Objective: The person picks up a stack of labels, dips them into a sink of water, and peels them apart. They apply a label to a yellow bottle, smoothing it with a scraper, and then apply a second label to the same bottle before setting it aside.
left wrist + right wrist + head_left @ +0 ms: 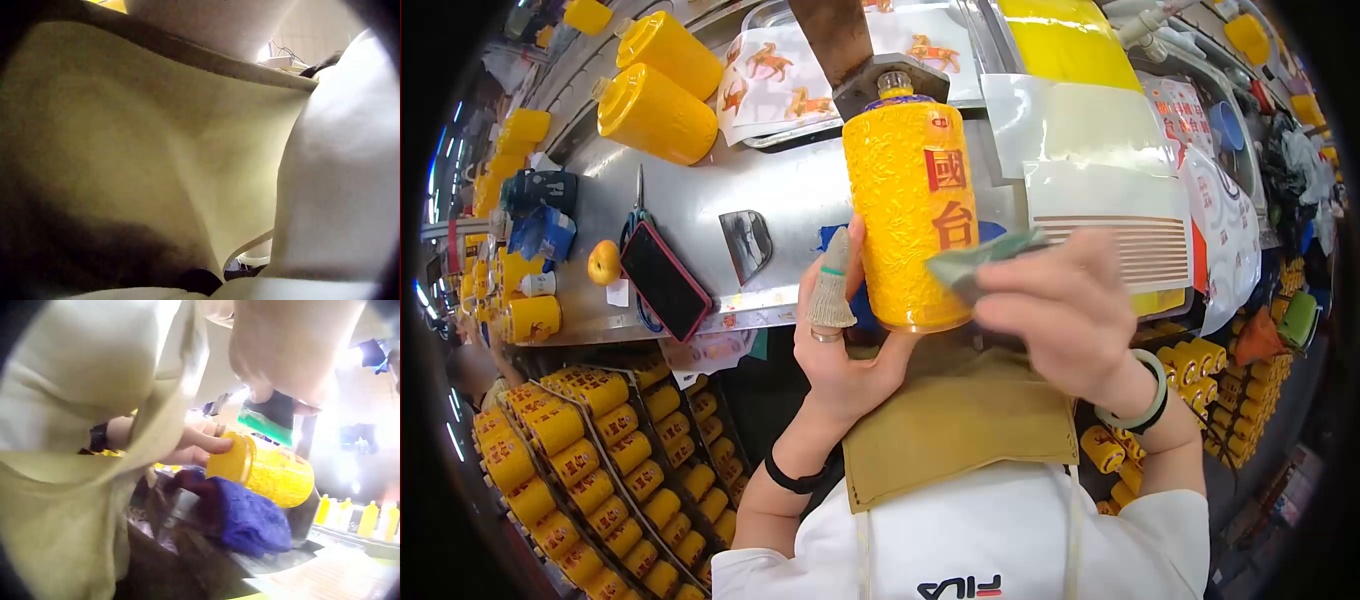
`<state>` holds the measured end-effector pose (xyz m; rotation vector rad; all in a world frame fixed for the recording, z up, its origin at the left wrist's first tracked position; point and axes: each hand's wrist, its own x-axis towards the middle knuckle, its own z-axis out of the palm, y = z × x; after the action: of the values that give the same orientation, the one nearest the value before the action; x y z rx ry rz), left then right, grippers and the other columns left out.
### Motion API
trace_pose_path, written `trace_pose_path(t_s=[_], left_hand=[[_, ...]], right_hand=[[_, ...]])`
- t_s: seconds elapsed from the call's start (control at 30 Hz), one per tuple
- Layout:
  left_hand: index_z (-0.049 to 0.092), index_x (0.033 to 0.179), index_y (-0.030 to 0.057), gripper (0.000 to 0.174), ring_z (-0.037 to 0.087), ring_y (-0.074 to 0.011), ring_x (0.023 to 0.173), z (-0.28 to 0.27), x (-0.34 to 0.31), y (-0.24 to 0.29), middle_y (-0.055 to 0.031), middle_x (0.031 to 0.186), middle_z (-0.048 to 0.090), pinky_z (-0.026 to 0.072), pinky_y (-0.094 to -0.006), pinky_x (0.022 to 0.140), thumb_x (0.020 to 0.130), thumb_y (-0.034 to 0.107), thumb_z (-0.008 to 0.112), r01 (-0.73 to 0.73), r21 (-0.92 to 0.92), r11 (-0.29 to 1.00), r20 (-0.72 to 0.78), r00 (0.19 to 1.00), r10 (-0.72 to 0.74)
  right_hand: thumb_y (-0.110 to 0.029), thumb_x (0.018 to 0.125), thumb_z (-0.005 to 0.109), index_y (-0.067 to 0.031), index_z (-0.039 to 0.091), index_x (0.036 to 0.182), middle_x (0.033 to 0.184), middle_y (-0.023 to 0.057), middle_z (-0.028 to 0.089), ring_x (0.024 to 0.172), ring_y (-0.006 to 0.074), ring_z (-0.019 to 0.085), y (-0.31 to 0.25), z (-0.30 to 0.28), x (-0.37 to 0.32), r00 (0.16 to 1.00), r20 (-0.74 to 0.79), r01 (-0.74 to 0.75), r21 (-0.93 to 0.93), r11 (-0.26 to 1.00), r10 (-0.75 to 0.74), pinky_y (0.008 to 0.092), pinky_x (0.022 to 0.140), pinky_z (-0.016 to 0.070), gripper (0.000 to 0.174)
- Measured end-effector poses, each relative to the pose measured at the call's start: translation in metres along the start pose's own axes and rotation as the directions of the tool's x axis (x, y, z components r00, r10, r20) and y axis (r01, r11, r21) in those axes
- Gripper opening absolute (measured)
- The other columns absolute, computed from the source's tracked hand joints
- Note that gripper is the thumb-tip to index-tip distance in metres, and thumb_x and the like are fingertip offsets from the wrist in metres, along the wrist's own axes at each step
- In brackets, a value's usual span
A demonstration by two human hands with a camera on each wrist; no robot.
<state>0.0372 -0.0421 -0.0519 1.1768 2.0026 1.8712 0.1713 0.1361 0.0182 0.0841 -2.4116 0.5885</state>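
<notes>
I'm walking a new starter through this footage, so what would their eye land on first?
The bright yellow bottle with red characters dominates, held up mid-frame by the left hand. The right hand presses a green cloth against its side. At lower left, rows of yellow bottles stand packed together.

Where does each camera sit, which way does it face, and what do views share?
Head: looks down at a yellow embossed cylindrical bottle; left hand grips it, right hand holds a green cloth on it.
Left wrist: faces the body; only beige apron and white shirt show.
Right wrist: looks sideways at the bottle, left fingers at its base.
Head and right wrist share bottle, cloth, left hand.
</notes>
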Motion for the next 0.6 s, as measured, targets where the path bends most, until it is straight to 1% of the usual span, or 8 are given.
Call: trace_pose_path(t_s=[0.1, 0.23, 0.27, 0.3, 0.37, 0.43, 0.5, 0.6], left_hand=[[0.044, 0.143, -0.0089, 0.081, 0.057, -0.0323, 0.129, -0.003, 0.002, 0.002, -0.0216, 0.142, 0.051, 0.0488, -0.0411, 0.108, 0.072, -0.004, 0.082, 0.001, 0.01, 1.0, 0.024, 1.0, -0.001], [0.043, 0.144, -0.0088, 0.082, 0.056, -0.034, 0.13, -0.006, 0.0, -0.002, -0.0232, 0.144, 0.05, 0.0494, -0.0423, 0.107, 0.072, -0.005, 0.081, -0.016, 0.049, 0.999, 0.059, 0.998, 0.013], [0.032, 0.151, -0.0078, 0.086, 0.049, -0.0335, 0.137, -0.009, -0.001, -0.007, -0.0242, 0.153, 0.043, 0.0463, -0.0414, 0.109, 0.077, -0.003, 0.074, -0.027, 0.035, 0.999, 0.121, 0.992, 0.022], [0.032, 0.151, -0.0078, 0.086, 0.049, -0.0335, 0.137, -0.01, 0.0, -0.006, -0.0242, 0.153, 0.043, 0.0463, -0.0414, 0.109, 0.077, -0.003, 0.074, -0.034, 0.034, 0.999, 0.125, 0.992, 0.029], [0.032, 0.152, -0.0074, 0.084, 0.048, -0.0321, 0.138, -0.011, 0.0, -0.003, -0.0237, 0.153, 0.043, 0.0443, -0.0405, 0.11, 0.079, -0.002, 0.073, 0.005, 0.022, 1.0, 0.136, 0.991, -0.008], [0.036, 0.149, -0.008, 0.082, 0.053, -0.0324, 0.134, -0.012, 0.001, -0.003, -0.0242, 0.149, 0.047, 0.0478, -0.04, 0.107, 0.078, 0.0, 0.077, -0.014, 0.074, 0.997, 0.131, 0.991, 0.004], [0.041, 0.147, -0.0087, 0.082, 0.057, -0.0327, 0.13, -0.012, 0.002, -0.004, -0.0247, 0.145, 0.051, 0.0513, -0.0396, 0.104, 0.077, 0.001, 0.081, -0.032, 0.123, 0.992, 0.126, 0.992, 0.016], [0.04, 0.147, -0.0087, 0.082, 0.057, -0.033, 0.13, -0.011, -0.001, -0.008, -0.0253, 0.145, 0.051, 0.0498, -0.0396, 0.105, 0.077, 0.003, 0.081, -0.04, 0.083, 0.996, 0.119, 0.992, 0.03]], right_hand=[[-0.015, 0.069, 0.073, -0.0112, 0.075, 0.099, 0.101, 0.0001, 0.072, 0.079, 0.0146, 0.057, -0.019, -0.001, 0.003, 0.985, 0.093, 0.129, 0.174, 0.976, -0.147, 0.029, 0.068, 0.0433, 0.031], [-0.007, 0.067, 0.079, -0.0092, 0.075, 0.102, 0.097, 0.0012, 0.073, 0.075, 0.0185, 0.055, 0.003, 0.003, 0.023, 0.985, 0.118, -0.129, 0.033, 0.991, 0.124, 0.0339, 0.069, 0.0421, 0.035], [-0.007, 0.067, 0.079, -0.0069, 0.074, 0.103, 0.096, 0.0024, 0.073, 0.075, 0.0208, 0.055, 0.011, 0.004, 0.031, 0.985, 0.067, -0.159, 0.027, 0.987, 0.157, 0.0343, 0.072, 0.0423, 0.036], [-0.007, 0.067, 0.079, -0.0069, 0.074, 0.103, 0.096, 0.0024, 0.073, 0.075, 0.0208, 0.055, 0.018, 0.003, 0.034, 0.986, 0.059, -0.159, 0.023, 0.987, 0.157, 0.0343, 0.072, 0.0423, 0.036], [-0.012, 0.069, 0.073, -0.0116, 0.073, 0.101, 0.097, 0.0, 0.07, 0.075, 0.0196, 0.055, 0.026, 0.0, 0.035, 0.998, -0.029, 0.051, -0.162, 0.986, -0.056, 0.0322, 0.074, 0.0416, 0.032], [-0.015, 0.071, 0.072, -0.0146, 0.072, 0.099, 0.098, -0.0031, 0.069, 0.077, 0.0161, 0.056, 0.018, 0.0, 0.027, 0.993, -0.012, 0.112, -0.171, 0.979, -0.116, 0.0316, 0.074, 0.0426, 0.028], [-0.016, 0.073, 0.069, -0.0162, 0.071, 0.098, 0.099, -0.0055, 0.068, 0.078, 0.0128, 0.056, 0.003, 0.011, 0.007, 0.965, -0.004, 0.262, 0.019, 0.965, -0.262, 0.0304, 0.074, 0.0432, 0.025], [-0.016, 0.073, 0.07, -0.017, 0.071, 0.097, 0.104, -0.0066, 0.069, 0.079, 0.012, 0.058, -0.019, 0.003, -0.004, 0.963, 0.102, 0.225, 0.207, 0.952, -0.25, 0.0298, 0.073, 0.043, 0.024]])
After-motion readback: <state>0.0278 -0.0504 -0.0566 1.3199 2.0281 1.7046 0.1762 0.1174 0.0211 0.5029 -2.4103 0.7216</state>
